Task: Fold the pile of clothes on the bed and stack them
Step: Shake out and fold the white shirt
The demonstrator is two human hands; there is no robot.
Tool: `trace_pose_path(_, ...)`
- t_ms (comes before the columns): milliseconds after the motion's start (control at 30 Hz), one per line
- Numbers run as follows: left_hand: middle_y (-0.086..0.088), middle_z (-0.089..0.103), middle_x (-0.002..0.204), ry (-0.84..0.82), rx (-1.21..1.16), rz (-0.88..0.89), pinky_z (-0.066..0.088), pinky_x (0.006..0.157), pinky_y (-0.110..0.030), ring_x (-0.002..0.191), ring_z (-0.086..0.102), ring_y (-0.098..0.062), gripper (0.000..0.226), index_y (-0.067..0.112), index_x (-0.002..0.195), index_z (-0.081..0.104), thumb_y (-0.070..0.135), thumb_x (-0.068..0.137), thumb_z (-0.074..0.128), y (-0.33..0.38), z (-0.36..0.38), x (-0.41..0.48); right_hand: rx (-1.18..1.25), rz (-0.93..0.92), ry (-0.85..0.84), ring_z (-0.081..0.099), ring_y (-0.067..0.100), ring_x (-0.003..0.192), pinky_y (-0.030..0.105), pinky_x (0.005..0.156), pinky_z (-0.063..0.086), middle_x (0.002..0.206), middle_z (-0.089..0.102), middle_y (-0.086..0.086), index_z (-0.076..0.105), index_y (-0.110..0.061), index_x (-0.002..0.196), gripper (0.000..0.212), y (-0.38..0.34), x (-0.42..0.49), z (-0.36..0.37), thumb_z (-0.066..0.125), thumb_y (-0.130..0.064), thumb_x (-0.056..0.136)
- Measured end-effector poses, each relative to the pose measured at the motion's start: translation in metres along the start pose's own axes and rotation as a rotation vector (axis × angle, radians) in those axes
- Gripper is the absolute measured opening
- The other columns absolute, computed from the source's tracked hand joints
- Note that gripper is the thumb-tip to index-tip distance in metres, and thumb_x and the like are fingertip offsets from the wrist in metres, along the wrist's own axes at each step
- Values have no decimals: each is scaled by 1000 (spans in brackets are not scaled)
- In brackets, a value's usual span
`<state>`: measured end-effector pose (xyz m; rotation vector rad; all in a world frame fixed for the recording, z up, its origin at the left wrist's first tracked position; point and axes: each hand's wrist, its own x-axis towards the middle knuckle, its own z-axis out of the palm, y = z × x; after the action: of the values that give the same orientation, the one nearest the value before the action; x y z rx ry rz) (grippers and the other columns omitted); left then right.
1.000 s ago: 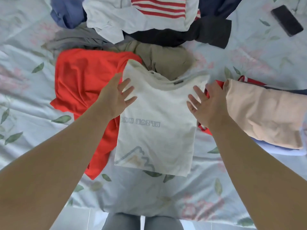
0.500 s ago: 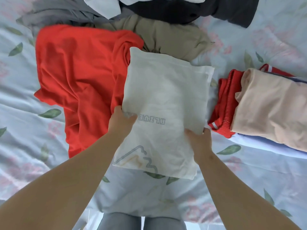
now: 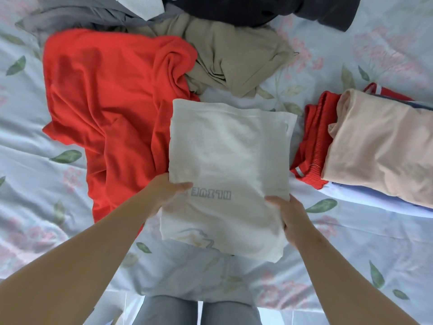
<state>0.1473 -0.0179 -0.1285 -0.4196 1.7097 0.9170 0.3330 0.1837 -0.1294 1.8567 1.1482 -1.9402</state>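
Observation:
A folded off-white T-shirt with grey lettering lies in the middle of the bed. My left hand grips its left edge, thumb on top. My right hand grips its right edge lower down. To the right stands a stack of folded clothes: a peach garment on top, red shorts and a pale blue piece beneath. The unfolded pile lies beyond: a red shirt at the left, a khaki garment, grey cloth and a black garment at the top.
The bed sheet is pale blue with pink flowers and green leaves. Its near edge runs along the bottom, where my grey trouser legs show. Bare sheet lies between the white shirt and the stack.
Both hands moved from the shirt's collar end to its middle sides, folding the top half down. The folded shirt has since shifted toward me and slightly right.

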Motion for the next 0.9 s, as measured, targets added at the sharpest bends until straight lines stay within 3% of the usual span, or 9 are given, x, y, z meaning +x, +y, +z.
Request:
trace_pose_path(67, -15, 70, 104, -18, -115, -45, 54, 80, -43, 92, 68, -32, 31, 8, 110, 64, 6, 79, 71, 9, 8, 1, 110, -2, -70, 68, 26, 72, 38, 72, 57, 80, 73, 8, 68, -11, 100, 20, -13, 4, 10, 65, -4, 81)
trace_pose_path(200, -15, 70, 105, -57, -172, -107, 54, 76, -39, 92, 67, -30, 31, 4, 113, 63, 7, 82, 69, 19, 9, -10, 63, 34, -169, 69, 17, 65, 27, 61, 55, 76, 73, 3, 67, -10, 97, 13, -28, 0, 15, 66, -9, 84)
trace_pose_path(333, -11, 71, 104, -112, -234, 5, 54, 83, -36, 93, 69, -24, 25, 4, 109, 63, 13, 86, 62, 32, -7, -44, 104, -28, -262, 71, 13, 69, 25, 60, 57, 81, 74, 0, 66, -13, 96, 10, -48, -33, 7, 59, -11, 89)
trace_pose_path(433, -6, 74, 88, -150, -318, 172, 59, 66, -28, 77, 71, -17, 22, 7, 103, 63, 16, 83, 58, 53, -17, -88, 196, -189, -327, 71, 10, 72, 25, 60, 58, 81, 75, -4, 65, -16, 98, 19, -71, -77, -1, 59, -8, 82)
trace_pose_path(567, -9, 73, 96, -305, -333, 357, 58, 63, -35, 85, 71, -22, 57, 11, 103, 68, 34, 54, 87, 77, -28, -142, 292, -356, -451, 71, 12, 77, 28, 69, 59, 84, 74, 0, 65, -16, 96, 30, -99, -133, -15, 60, -17, 66)
trace_pose_path(700, -9, 71, 108, -370, -224, 464, 57, 69, -30, 95, 69, -23, 73, 18, 102, 72, 37, 35, 95, 82, -31, -173, 59, -407, -528, 71, 15, 78, 26, 60, 57, 88, 75, 2, 70, -17, 94, 45, -115, -164, -33, 80, -12, 51)
trace_pose_path(767, -9, 72, 105, -323, -228, 490, 56, 66, -28, 91, 70, -21, 73, 17, 97, 74, 41, 32, 94, 79, -30, -181, -43, -379, -526, 71, 18, 81, 27, 63, 57, 93, 74, 5, 69, -13, 100, 45, -116, -172, -40, 82, -16, 57)
trace_pose_path(833, -8, 73, 99, -295, -236, 488, 56, 63, -26, 85, 71, -19, 72, 15, 94, 74, 44, 31, 94, 72, -27, -185, -7, -339, -497, 71, 18, 77, 28, 63, 58, 90, 74, 5, 68, -11, 99, 29, -111, -174, -44, 67, -10, 71)
trace_pose_path(900, -8, 74, 95, -266, -235, 447, 56, 62, -26, 81, 71, -18, 57, 11, 100, 70, 37, 53, 88, 64, -22, -182, 20, -303, -440, 71, 17, 73, 28, 63, 57, 86, 74, 5, 67, -11, 96, 23, -105, -173, -44, 56, 2, 81)
